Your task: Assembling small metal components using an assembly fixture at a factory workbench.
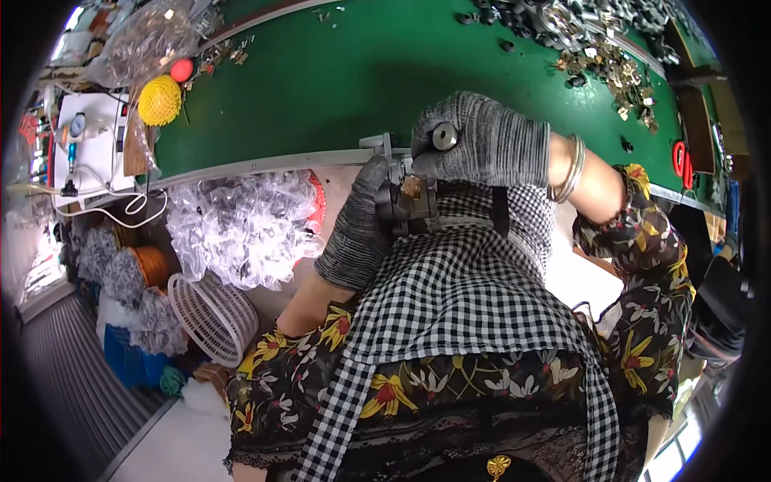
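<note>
At the bench's front edge, my left hand [353, 237] in a grey knit glove is closed around a black rounded part [391, 204]. Beside that part is a small metal fixture [422, 207] with a brass-coloured piece [412, 187] in it. A metal bracket [385, 146] stands at the edge just beyond. My right hand [494, 140], gloved alike, curls above the fixture around a tool with a round metal end [444, 136]; the rest of the tool is hidden by the fingers.
The green bench [321, 88] bears loose black and brass-coloured parts [614, 80] at the far right. Red scissors [682, 165] lie at its right end, a yellow ball [160, 101] and a pink ball [181, 70] at its left. Below are clear plastic pieces [241, 229] and a white basket [213, 317].
</note>
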`<action>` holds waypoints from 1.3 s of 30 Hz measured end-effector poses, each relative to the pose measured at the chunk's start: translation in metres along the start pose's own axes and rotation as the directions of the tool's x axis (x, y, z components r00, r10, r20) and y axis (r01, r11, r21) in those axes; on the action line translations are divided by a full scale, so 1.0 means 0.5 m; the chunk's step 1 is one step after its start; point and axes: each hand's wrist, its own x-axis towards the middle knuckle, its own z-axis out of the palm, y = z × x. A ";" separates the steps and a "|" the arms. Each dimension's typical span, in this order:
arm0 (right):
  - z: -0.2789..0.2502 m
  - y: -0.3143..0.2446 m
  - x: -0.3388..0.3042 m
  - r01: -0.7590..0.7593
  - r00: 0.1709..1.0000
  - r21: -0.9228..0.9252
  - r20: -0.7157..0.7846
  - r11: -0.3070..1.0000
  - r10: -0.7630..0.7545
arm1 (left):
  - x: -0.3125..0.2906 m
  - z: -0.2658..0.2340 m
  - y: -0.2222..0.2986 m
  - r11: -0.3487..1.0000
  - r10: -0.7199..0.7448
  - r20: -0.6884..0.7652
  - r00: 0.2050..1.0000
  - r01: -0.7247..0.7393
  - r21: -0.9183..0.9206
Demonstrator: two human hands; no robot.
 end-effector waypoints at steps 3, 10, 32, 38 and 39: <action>0.006 0.005 0.020 -0.045 0.992 -0.105 0.112 0.993 0.057 | -0.010 0.000 0.006 0.994 -0.051 -0.092 0.994 0.041 -0.106; 0.043 0.033 0.036 -0.017 0.978 -0.316 0.190 0.949 0.081 | 0.026 -0.041 0.014 0.991 -0.084 0.176 0.981 0.064 0.119; 0.064 0.026 0.005 -0.414 0.905 0.183 0.182 0.892 0.383 | 0.043 -0.011 0.012 0.915 -0.021 0.042 0.999 0.002 0.404; 0.086 0.071 0.031 -0.367 0.912 0.021 0.203 0.930 0.355 | 0.018 -0.008 0.019 0.975 -0.037 -0.106 0.994 0.060 0.213; 0.079 0.062 0.026 -0.374 0.912 0.021 0.187 0.927 0.364 | 0.023 -0.011 0.019 0.983 -0.051 -0.013 0.999 0.052 0.174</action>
